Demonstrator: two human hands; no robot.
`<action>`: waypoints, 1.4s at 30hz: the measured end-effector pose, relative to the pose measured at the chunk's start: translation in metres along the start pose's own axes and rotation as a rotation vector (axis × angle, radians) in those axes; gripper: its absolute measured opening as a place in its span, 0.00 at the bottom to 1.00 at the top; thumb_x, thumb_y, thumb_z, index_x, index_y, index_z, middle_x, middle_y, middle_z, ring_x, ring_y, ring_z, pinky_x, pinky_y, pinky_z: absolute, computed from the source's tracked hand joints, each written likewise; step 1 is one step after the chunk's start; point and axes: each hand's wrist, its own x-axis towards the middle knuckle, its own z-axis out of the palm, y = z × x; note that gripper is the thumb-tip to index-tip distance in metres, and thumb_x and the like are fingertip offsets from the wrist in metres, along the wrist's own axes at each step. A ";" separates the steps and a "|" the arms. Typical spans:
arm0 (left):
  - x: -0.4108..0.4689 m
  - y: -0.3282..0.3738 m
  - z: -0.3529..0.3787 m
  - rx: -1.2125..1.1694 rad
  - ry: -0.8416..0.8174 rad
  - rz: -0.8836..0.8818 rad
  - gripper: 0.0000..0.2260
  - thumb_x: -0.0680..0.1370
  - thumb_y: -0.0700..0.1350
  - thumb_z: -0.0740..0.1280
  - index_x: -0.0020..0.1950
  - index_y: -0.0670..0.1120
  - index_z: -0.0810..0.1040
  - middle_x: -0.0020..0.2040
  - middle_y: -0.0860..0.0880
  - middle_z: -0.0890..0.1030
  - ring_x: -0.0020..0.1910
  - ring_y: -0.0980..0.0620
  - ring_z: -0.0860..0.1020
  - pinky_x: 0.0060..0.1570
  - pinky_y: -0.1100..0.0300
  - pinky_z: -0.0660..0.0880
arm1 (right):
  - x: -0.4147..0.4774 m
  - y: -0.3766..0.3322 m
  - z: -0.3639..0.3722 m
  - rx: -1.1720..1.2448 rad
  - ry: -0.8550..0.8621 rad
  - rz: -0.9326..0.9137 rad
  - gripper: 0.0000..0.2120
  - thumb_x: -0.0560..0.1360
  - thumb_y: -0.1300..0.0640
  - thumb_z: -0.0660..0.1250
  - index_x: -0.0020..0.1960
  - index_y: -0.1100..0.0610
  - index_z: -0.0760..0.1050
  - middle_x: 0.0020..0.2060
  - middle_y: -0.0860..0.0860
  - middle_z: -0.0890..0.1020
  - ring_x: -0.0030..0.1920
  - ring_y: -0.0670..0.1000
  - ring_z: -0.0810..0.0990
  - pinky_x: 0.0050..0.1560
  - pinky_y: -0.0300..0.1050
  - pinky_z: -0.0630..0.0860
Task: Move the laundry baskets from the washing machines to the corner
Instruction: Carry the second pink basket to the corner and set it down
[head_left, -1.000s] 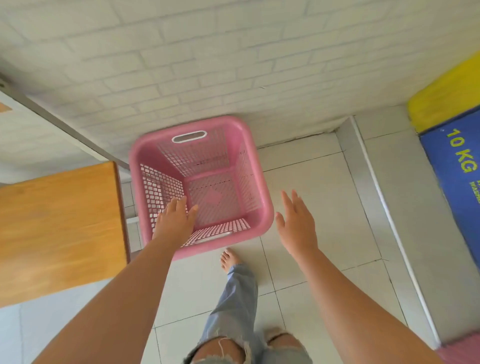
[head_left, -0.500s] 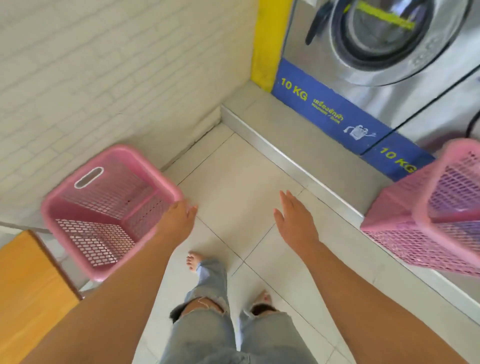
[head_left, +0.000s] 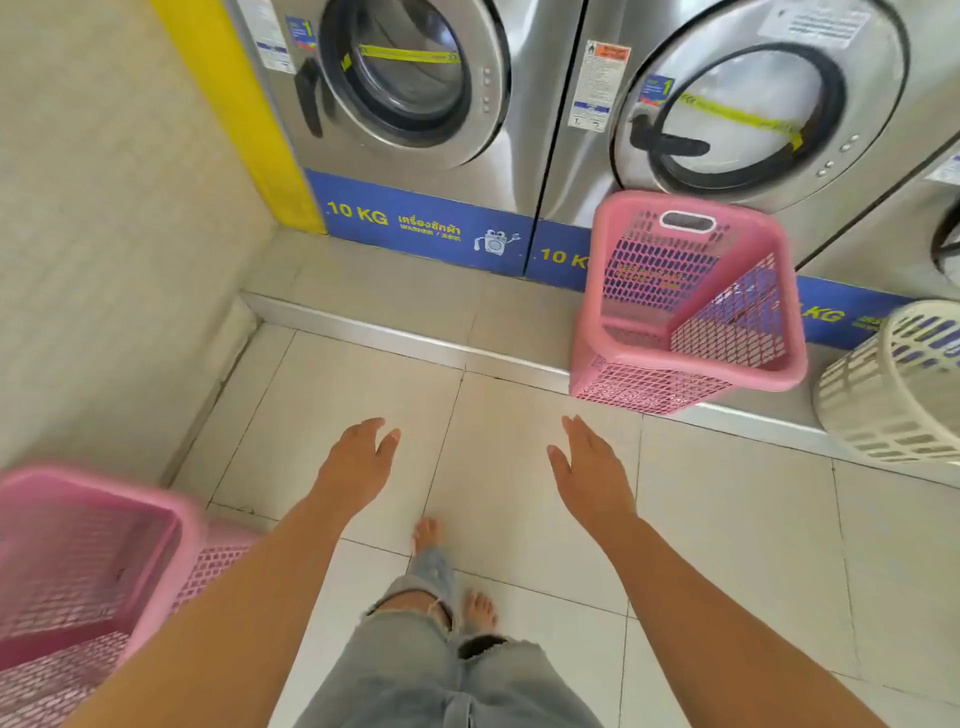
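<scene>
Blue strip (head_left: 415, 223) under the left washing machine (head_left: 410, 88) reads "10 KG" in yellow, then Thai script with small Latin lettering too blurred to read. Blue strip (head_left: 558, 254) under the second washing machine (head_left: 737, 114) shows "10 K", rest hidden behind the pink basket (head_left: 691, 306); further right, strip section (head_left: 836, 312) shows "KG". A small blue sticker with a "1" sits on each machine front (head_left: 301, 31) (head_left: 657, 89); the white and orange label (head_left: 600, 83) and other stickers are unreadable.
</scene>
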 end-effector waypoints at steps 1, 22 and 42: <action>0.007 0.012 0.003 0.013 -0.017 0.022 0.24 0.82 0.56 0.54 0.76 0.47 0.65 0.74 0.44 0.68 0.72 0.45 0.67 0.70 0.50 0.63 | 0.003 0.010 -0.005 0.024 0.012 0.044 0.26 0.82 0.48 0.53 0.78 0.55 0.57 0.77 0.52 0.60 0.76 0.53 0.59 0.74 0.48 0.57; 0.213 0.309 0.070 0.135 -0.176 0.266 0.21 0.83 0.51 0.57 0.74 0.43 0.66 0.70 0.40 0.71 0.69 0.41 0.69 0.64 0.52 0.67 | 0.156 0.158 -0.134 0.273 0.358 0.501 0.21 0.80 0.53 0.60 0.71 0.57 0.65 0.67 0.57 0.74 0.66 0.61 0.73 0.63 0.58 0.71; 0.315 0.405 0.199 0.042 -0.106 0.004 0.23 0.81 0.49 0.59 0.77 0.55 0.63 0.73 0.38 0.67 0.69 0.40 0.69 0.68 0.46 0.68 | 0.356 0.376 -0.210 0.121 0.116 0.379 0.29 0.78 0.55 0.60 0.77 0.49 0.56 0.75 0.60 0.62 0.72 0.64 0.64 0.68 0.58 0.65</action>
